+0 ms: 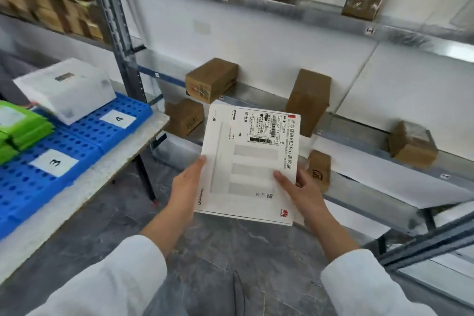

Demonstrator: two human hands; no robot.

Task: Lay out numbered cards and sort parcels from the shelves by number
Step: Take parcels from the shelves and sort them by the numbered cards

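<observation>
A flat white router box (pixel 250 159) with a shipping label near its top is held up in front of the shelves. My left hand (pixel 186 187) grips its left edge, thumb on the front face. My right hand (pixel 301 191) grips its right edge, thumb on the front too. On the table to the left lie blue perforated trays (pixel 30 185) with white cards numbered 3 (pixel 54 162) and 4 (pixel 117 118). A white parcel (pixel 68 88) rests on the tray behind card 4. Green packets (pixel 20 128) are stacked behind card 3.
Metal shelves (pixel 359 136) ahead carry several brown cardboard parcels (pixel 211 79) on three levels. A grey upright post (pixel 118 33) stands between the table and the shelves. More brown boxes (pixel 48 2) pile up at the top left. The floor is grey marble.
</observation>
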